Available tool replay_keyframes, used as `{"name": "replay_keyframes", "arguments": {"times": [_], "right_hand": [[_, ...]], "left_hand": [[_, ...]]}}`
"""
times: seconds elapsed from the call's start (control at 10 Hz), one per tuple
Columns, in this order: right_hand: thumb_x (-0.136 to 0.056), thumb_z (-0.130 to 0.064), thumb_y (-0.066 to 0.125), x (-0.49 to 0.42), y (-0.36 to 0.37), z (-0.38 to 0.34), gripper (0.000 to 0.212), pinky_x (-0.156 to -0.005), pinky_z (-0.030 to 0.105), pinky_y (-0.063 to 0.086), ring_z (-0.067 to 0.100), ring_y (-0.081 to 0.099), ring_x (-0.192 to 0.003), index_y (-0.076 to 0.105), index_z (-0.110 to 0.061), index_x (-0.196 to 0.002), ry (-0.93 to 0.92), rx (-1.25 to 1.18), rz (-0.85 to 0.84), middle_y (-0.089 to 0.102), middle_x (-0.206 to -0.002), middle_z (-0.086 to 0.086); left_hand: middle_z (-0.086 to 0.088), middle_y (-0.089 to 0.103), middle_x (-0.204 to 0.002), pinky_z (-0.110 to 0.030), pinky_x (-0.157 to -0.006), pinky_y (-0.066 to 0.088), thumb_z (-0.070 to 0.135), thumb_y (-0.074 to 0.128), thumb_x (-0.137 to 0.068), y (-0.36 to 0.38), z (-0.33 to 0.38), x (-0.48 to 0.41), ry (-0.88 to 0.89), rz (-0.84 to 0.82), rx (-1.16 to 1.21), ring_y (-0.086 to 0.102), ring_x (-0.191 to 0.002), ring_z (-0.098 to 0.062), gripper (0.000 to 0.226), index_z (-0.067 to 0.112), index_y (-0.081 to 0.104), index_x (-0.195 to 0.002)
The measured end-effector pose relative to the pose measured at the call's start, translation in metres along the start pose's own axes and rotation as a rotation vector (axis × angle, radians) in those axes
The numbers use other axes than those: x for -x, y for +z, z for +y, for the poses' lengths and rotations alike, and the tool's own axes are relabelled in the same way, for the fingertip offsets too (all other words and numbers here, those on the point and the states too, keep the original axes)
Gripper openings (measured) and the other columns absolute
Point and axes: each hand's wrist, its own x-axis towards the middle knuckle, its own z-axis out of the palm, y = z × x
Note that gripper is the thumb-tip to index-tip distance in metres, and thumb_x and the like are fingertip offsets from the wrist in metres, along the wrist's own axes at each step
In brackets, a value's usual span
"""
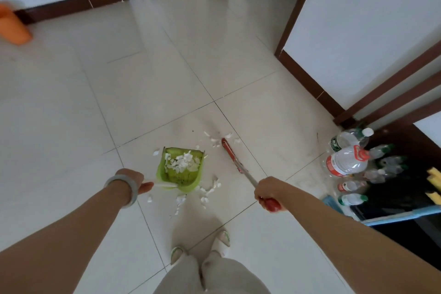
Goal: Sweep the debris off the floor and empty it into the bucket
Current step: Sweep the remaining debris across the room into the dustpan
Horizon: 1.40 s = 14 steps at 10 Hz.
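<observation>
A green dustpan (167, 174) stands on the tiled floor with white debris (182, 162) heaped inside. My left hand (134, 180) grips its white handle (165, 184). A red broom head (230, 154) rests on the floor to the right of the pan, and my right hand (268, 192) grips the broom's red-ended pole. Loose white scraps (205, 194) lie in front of the pan, and more scraps (216, 139) lie beyond it near the broom tip. An orange bucket (13, 25) stands far left by the wall.
Several empty plastic bottles (348, 162) lie clustered at the right beside a dark mat (405, 188). A wall corner with brown skirting (307, 81) juts in at the upper right. A doorway opens at the top. My two feet (201, 247) stand below the pan.
</observation>
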Motion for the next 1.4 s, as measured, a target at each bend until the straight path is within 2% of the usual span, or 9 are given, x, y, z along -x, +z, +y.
{"name": "replay_keyframes", "arguments": {"times": [0.2,0.3,0.4,0.5,0.6,0.7,0.8,1.1,1.4], "right_hand": [[-0.086,0.004,0.046,-0.022,-0.020,-0.028,0.016,-0.039,0.013,0.036,0.012,0.043,-0.036,0.050,-0.010,-0.079,0.024,-0.097,0.093,0.046,-0.049,0.005],[-0.086,0.003,0.048,-0.035,-0.030,-0.043,0.013,-0.037,0.012,0.036,0.012,0.041,-0.035,0.053,-0.009,-0.085,0.022,-0.099,0.111,0.049,-0.048,0.006],[-0.087,0.004,0.047,-0.050,-0.043,-0.064,0.014,-0.035,0.013,0.038,0.011,0.042,-0.039,0.054,-0.007,-0.092,0.007,-0.073,0.102,0.048,-0.053,0.007],[-0.085,0.005,0.046,-0.066,-0.059,-0.093,0.014,-0.034,0.014,0.038,0.011,0.042,-0.041,0.056,-0.005,-0.086,0.023,-0.028,0.086,0.047,-0.047,0.005],[-0.086,0.002,0.047,-0.080,-0.063,-0.118,0.013,-0.036,0.015,0.038,0.012,0.045,-0.037,0.053,-0.006,-0.076,0.024,0.044,0.065,0.048,-0.051,0.006],[-0.085,0.003,0.046,-0.085,-0.058,-0.135,0.012,-0.039,0.019,0.040,0.014,0.049,-0.043,0.053,-0.006,-0.081,-0.002,0.138,0.011,0.051,-0.061,0.009],[-0.084,0.007,0.045,-0.079,-0.049,-0.140,0.015,-0.051,0.021,0.044,0.014,0.052,-0.049,0.055,-0.004,-0.088,-0.026,0.231,-0.068,0.053,-0.071,0.011],[-0.089,0.001,0.050,-0.052,-0.088,-0.134,0.008,-0.034,0.015,0.035,0.010,0.045,-0.036,0.054,-0.006,-0.089,-0.052,0.266,-0.185,0.049,-0.060,0.006],[-0.090,0.003,0.039,-0.094,-0.160,-0.102,0.027,-0.034,0.017,0.034,0.015,0.043,-0.038,0.051,0.004,-0.114,-0.096,0.249,0.094,0.053,-0.066,0.013]], "left_hand": [[0.003,0.058,-0.087,-0.024,-0.073,0.042,0.053,0.031,-0.097,-0.030,-0.005,0.035,0.194,0.125,-0.712,0.067,-0.095,-0.018,0.050,0.013,0.062,-0.101],[0.006,0.058,-0.085,-0.022,-0.068,0.040,0.055,0.031,-0.096,-0.034,-0.008,0.034,0.210,0.122,-0.767,0.059,-0.078,-0.015,0.054,0.013,0.064,-0.105],[-0.011,0.066,-0.111,-0.026,-0.090,0.049,0.034,0.043,-0.099,-0.030,-0.013,0.015,0.085,0.178,-0.207,0.065,-0.102,-0.022,0.041,0.002,0.059,-0.120],[-0.012,0.051,-0.124,-0.027,-0.090,0.055,0.001,0.048,-0.096,-0.023,0.001,-0.002,-0.072,0.079,0.401,0.072,-0.079,0.000,0.044,-0.008,0.038,-0.138],[-0.001,0.060,-0.101,-0.018,-0.068,0.049,0.032,0.034,-0.102,-0.022,0.017,0.005,-0.106,0.139,0.004,0.062,-0.063,-0.005,0.034,0.009,0.057,-0.114],[0.007,0.057,-0.086,-0.019,-0.068,0.037,0.053,0.030,-0.097,-0.026,0.033,0.013,0.044,0.142,-0.627,0.052,-0.076,-0.011,0.041,0.019,0.051,-0.089],[0.007,0.055,-0.085,-0.019,-0.069,0.036,0.054,0.027,-0.098,-0.026,0.045,0.007,0.109,0.102,-0.888,0.052,-0.077,-0.011,0.042,0.019,0.049,-0.089],[0.008,0.055,-0.082,-0.019,-0.063,0.036,0.055,0.023,-0.098,-0.024,0.089,-0.018,0.110,0.089,-0.954,0.053,-0.074,-0.011,0.046,0.020,0.050,-0.087],[0.006,0.055,-0.081,-0.022,-0.067,0.036,0.057,0.024,-0.097,-0.009,0.161,-0.035,0.212,0.098,-1.036,0.053,-0.074,-0.015,0.047,0.019,0.050,-0.087]]}}
